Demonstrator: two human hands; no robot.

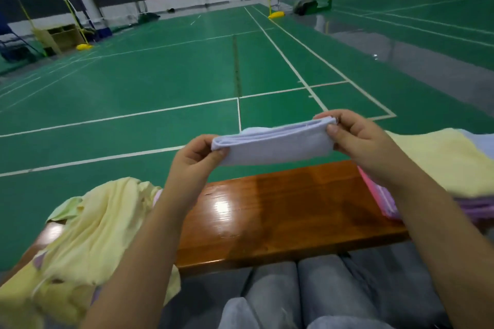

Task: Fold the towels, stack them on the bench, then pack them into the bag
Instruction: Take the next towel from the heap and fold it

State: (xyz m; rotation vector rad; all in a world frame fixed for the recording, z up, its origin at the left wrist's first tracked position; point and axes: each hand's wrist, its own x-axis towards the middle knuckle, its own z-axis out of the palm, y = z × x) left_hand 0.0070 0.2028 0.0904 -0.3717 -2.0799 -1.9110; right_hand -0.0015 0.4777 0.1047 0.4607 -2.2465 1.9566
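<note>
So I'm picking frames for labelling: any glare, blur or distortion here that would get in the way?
Head view: a bright glare patch sits on the bench; the unfolded yellow towels at lower left are soft with blur; the folded towel between left hand and right hand is fairly sharp; wide-angle distortion bends the court lines and walls toward the edges.

head view; head-worn; faces forward and down; close over bench [280, 211]; court floor [160, 75] beyond
</note>
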